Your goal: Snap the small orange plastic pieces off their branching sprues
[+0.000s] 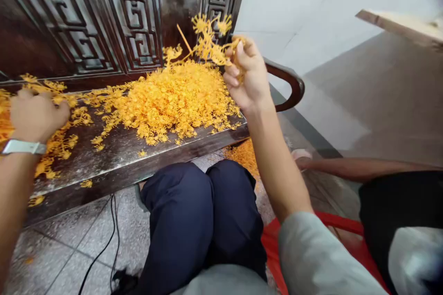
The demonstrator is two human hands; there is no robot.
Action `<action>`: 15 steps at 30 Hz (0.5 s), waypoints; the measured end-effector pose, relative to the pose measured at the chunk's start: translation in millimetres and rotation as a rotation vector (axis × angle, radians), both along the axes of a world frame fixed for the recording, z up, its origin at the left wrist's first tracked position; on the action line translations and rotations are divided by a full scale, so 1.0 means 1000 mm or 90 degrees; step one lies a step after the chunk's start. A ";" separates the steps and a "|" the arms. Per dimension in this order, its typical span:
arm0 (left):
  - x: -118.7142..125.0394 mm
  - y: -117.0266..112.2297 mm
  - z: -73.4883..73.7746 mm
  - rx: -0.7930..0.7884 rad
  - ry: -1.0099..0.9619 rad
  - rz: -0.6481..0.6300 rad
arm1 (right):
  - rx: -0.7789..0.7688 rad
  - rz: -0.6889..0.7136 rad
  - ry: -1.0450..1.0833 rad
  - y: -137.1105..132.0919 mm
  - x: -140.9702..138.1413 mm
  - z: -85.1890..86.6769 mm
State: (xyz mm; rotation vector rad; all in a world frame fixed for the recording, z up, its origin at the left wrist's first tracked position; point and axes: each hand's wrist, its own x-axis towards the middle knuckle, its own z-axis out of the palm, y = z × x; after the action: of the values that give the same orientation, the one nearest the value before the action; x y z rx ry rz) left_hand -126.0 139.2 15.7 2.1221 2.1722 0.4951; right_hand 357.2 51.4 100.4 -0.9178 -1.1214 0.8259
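My right hand point(247, 71) is raised above the bench, fingers closed around a cluster of orange plastic sprue pieces point(209, 41) with small flower-like ends and thin stems. Below it, a large heap of similar orange pieces point(176, 99) covers the bench seat. At the far left, my left hand point(36, 115) rests palm down on another pile of orange pieces point(51, 152), its thumb spread from the fingers. The fingertips there are partly hidden, and I see nothing gripped in them. A pale band circles that wrist.
The dark wooden bench point(114, 161) has a carved back point(138, 23) and a curved armrest point(294, 87). More orange pieces point(244, 156) lie beneath it. Black cables point(116, 230) cross the tiled floor. Another person's leg point(346, 166) and a red stool point(341, 223) are at right.
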 end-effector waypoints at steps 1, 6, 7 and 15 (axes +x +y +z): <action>0.027 -0.011 0.011 0.101 0.022 -0.030 | -0.025 -0.012 -0.009 -0.011 -0.002 -0.011; 0.201 -0.067 0.045 0.339 -0.123 -0.420 | -0.117 0.007 -0.045 -0.046 -0.016 -0.054; 0.232 -0.075 0.046 0.330 -0.120 -0.500 | -0.120 0.015 -0.049 -0.049 -0.018 -0.059; 0.311 -0.083 0.002 0.098 -0.322 -0.592 | -0.132 -0.082 -0.039 -0.073 0.013 -0.069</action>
State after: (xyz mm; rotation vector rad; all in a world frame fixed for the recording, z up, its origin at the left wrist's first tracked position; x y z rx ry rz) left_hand 185.4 56.6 17.3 2.4054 0.7809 0.9461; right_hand 369.7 -21.8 31.2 -1.1828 -1.0303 0.8222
